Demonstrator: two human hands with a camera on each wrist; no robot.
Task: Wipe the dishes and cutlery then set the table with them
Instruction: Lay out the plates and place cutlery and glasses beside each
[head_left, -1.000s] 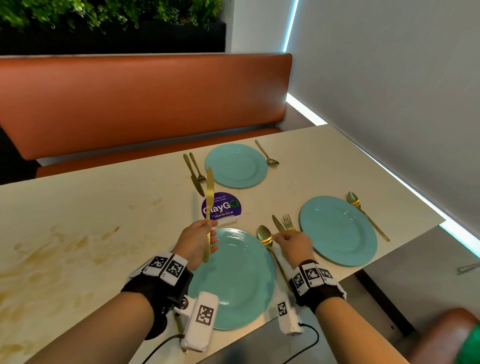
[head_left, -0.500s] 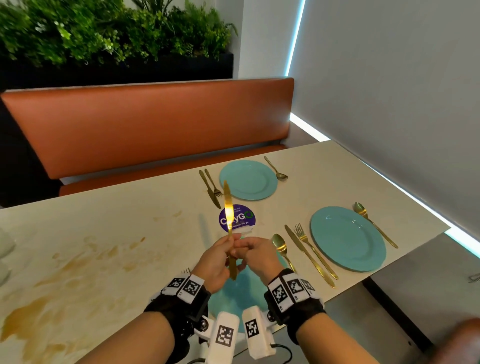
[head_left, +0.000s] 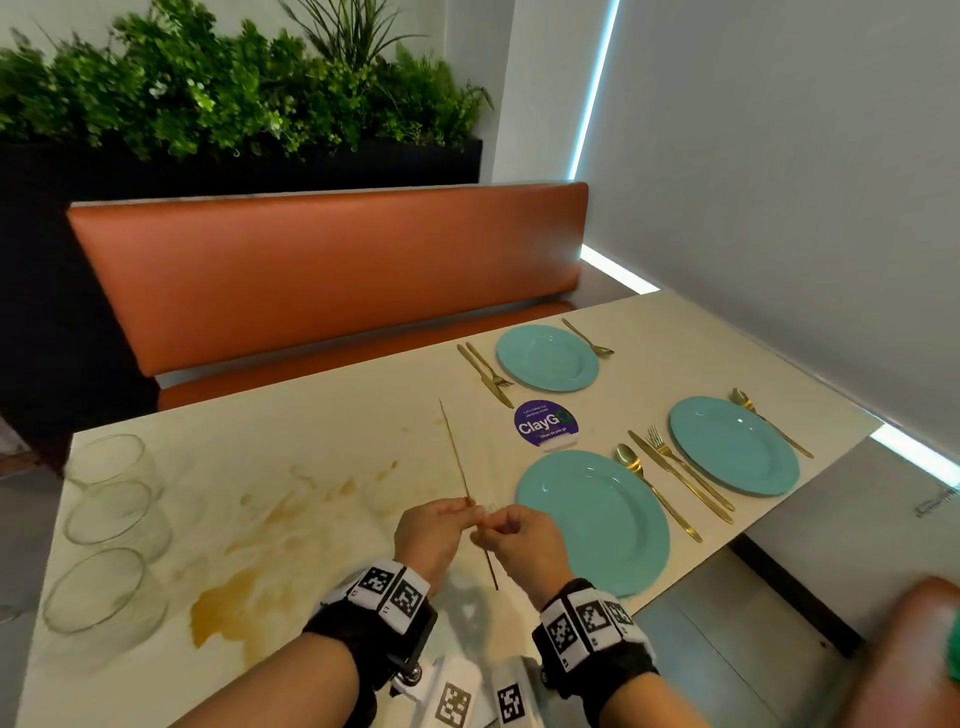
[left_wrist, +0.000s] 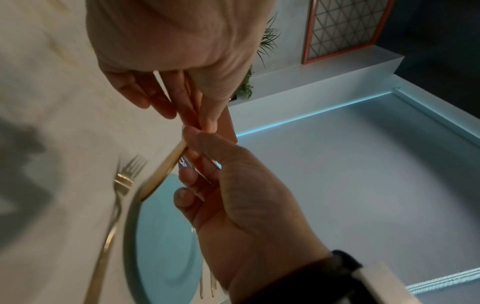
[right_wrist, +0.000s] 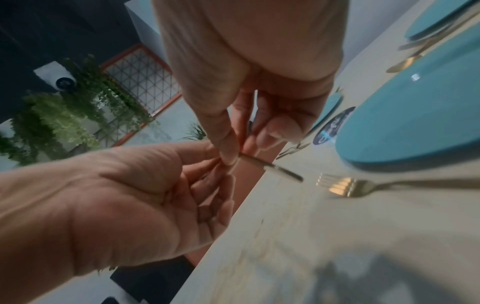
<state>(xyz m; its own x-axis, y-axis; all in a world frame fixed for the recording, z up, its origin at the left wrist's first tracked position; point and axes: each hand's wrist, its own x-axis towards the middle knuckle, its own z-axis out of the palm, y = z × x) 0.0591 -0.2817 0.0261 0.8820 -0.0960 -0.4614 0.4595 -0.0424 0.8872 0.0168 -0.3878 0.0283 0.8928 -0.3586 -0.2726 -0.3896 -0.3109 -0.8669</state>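
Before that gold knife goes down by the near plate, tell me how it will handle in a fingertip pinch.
The gold knife looks stiff: it stays straight though the left hand and right hand pinch it only near the middle. Its polished, thin handle probably slips or twists easily in such a pinch. Being flat, it should lie still on the table rather than roll.

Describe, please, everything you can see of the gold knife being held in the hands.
The gold knife is slim, shiny and metallic-looking, seen edge-on from the head camera as a thin line. It is held in the air above the table, left of the nearest teal plate, tilted with its long end pointing up and away and its short end hanging below the hands. The left hand and right hand both pinch it near the middle with their fingertips.
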